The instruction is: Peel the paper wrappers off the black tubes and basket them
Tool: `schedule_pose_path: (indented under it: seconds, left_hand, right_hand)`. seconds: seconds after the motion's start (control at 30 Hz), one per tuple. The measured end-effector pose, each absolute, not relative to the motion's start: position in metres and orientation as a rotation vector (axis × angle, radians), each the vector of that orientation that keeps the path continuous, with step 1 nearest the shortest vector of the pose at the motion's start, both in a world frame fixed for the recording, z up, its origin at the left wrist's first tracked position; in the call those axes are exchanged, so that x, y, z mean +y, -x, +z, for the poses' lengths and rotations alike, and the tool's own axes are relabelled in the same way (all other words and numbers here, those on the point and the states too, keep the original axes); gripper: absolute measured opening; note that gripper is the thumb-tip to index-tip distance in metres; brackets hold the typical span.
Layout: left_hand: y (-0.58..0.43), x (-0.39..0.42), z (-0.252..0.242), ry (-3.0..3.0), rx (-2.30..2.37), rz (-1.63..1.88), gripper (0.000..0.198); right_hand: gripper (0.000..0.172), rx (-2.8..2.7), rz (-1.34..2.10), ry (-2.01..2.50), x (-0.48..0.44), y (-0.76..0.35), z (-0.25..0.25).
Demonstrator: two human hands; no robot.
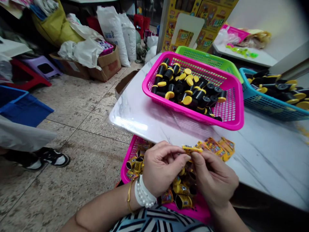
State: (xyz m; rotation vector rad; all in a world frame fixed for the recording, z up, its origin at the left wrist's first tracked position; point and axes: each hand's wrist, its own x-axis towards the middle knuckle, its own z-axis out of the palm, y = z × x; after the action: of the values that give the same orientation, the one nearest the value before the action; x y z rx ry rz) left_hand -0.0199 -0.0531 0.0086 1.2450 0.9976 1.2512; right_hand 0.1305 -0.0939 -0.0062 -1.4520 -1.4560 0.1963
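Pinched between both hands is a small flat yellow printed label (pixel 191 149), held just over the table's near edge. My left hand (pixel 161 169), with a white band, pearl bracelet and gold bangle at the wrist, grips its left end between thumb and finger. At the other end, the thumb and finger of my right hand (pixel 213 175) are closed on it. Beneath the hands, a pink lap basket (pixel 124 169) holds many yellow printed sleeves (pixel 183 202), several standing open as tubes. Loose flat labels (pixel 217 148) lie fanned on the table beyond my right hand.
On the white marbled table (pixel 130 111) stands a pink basket (pixel 238 109) of black canisters with yellow caps (pixel 187 83). A blue basket (pixel 270 104) of similar canisters and a green basket (pixel 210 59) stand beside it. Another person's shoe (pixel 54 157) is on the floor at left.
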Motion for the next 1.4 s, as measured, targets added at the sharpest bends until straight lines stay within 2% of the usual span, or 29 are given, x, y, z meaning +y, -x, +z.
schedule_pose_path:
  seconds: [0.17,0.37,0.53,0.73,0.83,0.9,1.0,1.07,1.2,1.33,1.4]
  left_hand:
    - [0.022,-0.045,-0.002,-1.046,0.97,1.095,0.016]
    - [0.024,-0.04,0.002,-1.053,0.977,1.123,0.015]
    - [0.025,-0.041,0.001,-0.845,0.978,0.924,0.028]
    - [0.027,-0.031,-0.004,-0.746,0.808,0.836,0.04]
    - [0.029,-0.028,-0.003,-0.727,0.785,0.772,0.037]
    - [0.03,-0.025,-0.001,-0.682,0.787,0.785,0.034]
    - [0.03,-0.019,0.003,-0.557,0.794,0.813,0.035]
    - [0.03,-0.013,0.005,-0.474,0.794,0.811,0.037]
    - [0.03,-0.005,0.007,-0.369,0.775,0.806,0.036]
    - [0.031,-0.004,0.006,-0.317,0.74,0.794,0.033]
    - [0.03,-0.005,0.005,-0.304,0.721,0.773,0.032]
  right_hand:
    - [0.012,-1.532,0.218,1.396,-0.091,-0.131,-0.004]
    - [0.015,-1.629,0.26,1.362,-0.084,-0.131,0.002]
    - [0.013,-1.588,0.301,1.366,-0.079,-0.128,0.001]
    - [0.027,-1.799,0.302,1.299,-0.065,-0.136,0.019]
    - [0.016,-1.864,0.115,1.333,-0.04,-0.156,0.047]
    - [0.01,-1.956,-0.141,1.379,-0.012,-0.171,0.065]
    - [0.028,-2.192,-0.376,1.604,0.041,-0.187,0.078]
    - [0.029,-2.351,-0.307,1.721,0.073,-0.193,0.077]
    - [0.027,-2.362,-0.041,1.65,0.095,-0.194,0.075]
    - [0.045,-1.935,0.351,1.48,0.047,-0.192,0.085]
    - [0.039,-1.719,0.64,1.368,0.01,-0.191,0.083]
